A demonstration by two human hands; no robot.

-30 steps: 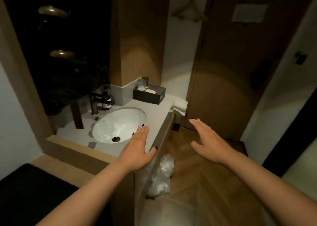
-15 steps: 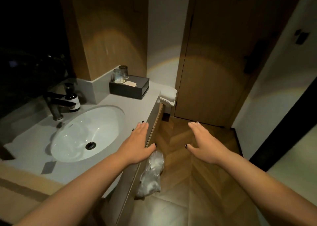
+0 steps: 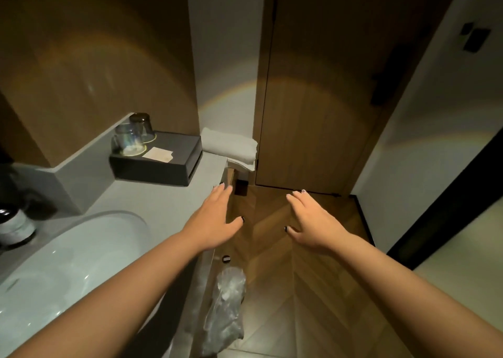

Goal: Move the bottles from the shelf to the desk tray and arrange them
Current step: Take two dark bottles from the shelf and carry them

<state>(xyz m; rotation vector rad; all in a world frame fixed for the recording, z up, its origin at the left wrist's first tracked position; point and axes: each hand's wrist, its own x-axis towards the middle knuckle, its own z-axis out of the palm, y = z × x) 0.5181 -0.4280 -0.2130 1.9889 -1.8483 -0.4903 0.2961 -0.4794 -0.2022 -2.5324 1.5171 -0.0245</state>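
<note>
A dim bathroom is seen, with a grey counter (image 3: pixel 163 202) along the left and a wooden door (image 3: pixel 321 112) ahead. A white sink (image 3: pixel 68 262) is set into the counter, and a dark bottle (image 3: pixel 15 225) stands beside it at the left edge. Two upturned glasses (image 3: pixel 130 140) are placed on a black box (image 3: pixel 163 164), next to a folded towel (image 3: pixel 231 146). The left hand (image 3: pixel 215 221) and right hand (image 3: pixel 315 221) are held out flat, fingers spread, nothing gripped. A plastic bag (image 3: pixel 226 311) hangs below the counter.

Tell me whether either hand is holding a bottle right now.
No: the left hand and the right hand are both open and flat with nothing in them, held out above the counter edge and the wooden floor.
</note>
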